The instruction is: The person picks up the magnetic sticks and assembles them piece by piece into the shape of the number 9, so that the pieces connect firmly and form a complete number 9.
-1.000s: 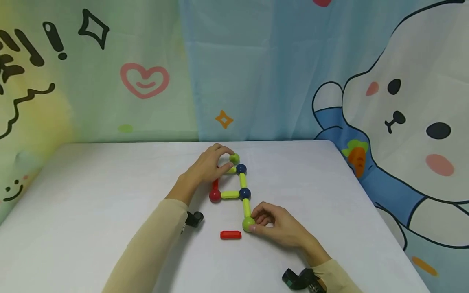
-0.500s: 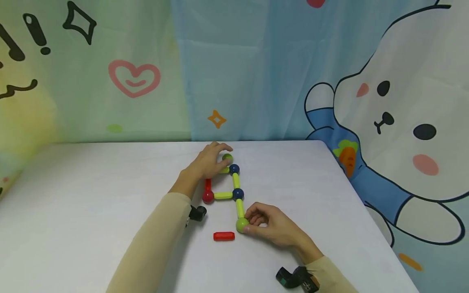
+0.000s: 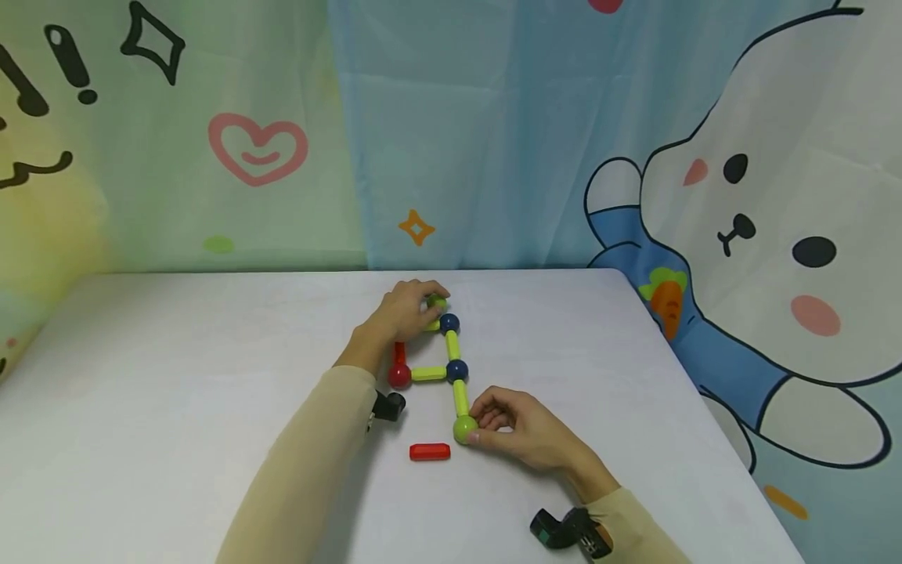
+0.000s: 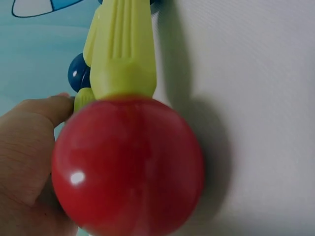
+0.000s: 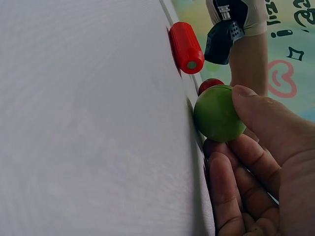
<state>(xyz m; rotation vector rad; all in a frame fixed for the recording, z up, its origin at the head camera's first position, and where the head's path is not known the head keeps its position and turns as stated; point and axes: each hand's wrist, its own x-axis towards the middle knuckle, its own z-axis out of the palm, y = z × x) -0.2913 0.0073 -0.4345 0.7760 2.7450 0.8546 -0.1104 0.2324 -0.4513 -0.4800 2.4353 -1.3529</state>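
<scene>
A flat frame of yellow-green rods, a red rod and coloured balls lies on the white table. My left hand [image 3: 407, 312] holds the far green ball [image 3: 437, 301] between thumb and forefinger, partly covering it. Beside that ball is a dark blue ball [image 3: 449, 323]; a second blue ball [image 3: 457, 370] joins the rods in the middle. A red ball [image 3: 399, 376] marks the left corner, looming large in the left wrist view. At the near end my right hand [image 3: 524, 429] pinches another green ball [image 5: 220, 114] by its right side, thumb against it.
A loose red rod [image 3: 430, 452] lies on the table [image 3: 176, 439] just left of the near green ball. Behind the table's far edge hangs a printed curtain [image 3: 493, 141]. Dark wrist cameras [image 3: 572, 534] sit on both forearms.
The head view has swung a little right, so everything sits further left. My left fingers have come down closer round the far green ball. The right hand keeps its hold.
</scene>
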